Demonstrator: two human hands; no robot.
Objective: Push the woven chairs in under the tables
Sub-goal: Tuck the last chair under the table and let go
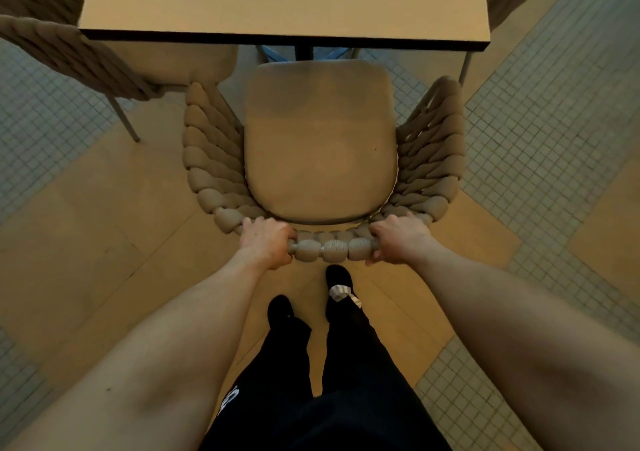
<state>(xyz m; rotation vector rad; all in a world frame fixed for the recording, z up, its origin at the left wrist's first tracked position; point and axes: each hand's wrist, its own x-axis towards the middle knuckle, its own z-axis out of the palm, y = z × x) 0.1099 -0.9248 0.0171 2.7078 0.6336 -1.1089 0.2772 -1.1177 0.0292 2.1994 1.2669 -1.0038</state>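
Both forearms extend forward; my left grip (pixel 265 243) and right grip (pixel 398 239) clamp the woven chair (pixel 320 146) backrest rim for an even push. Seat front sits just short of the desk (pixel 284 0) edge.

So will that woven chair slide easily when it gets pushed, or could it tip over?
The woven chair probably slides rather than rolls: its neighbour's visible legs are thin and show no wheels. The floor looks smooth, though the tile patches might catch. Tipping seems unlikely, since the left hand and right hand grip the back rail apart. The thick rope should give a firm hold.
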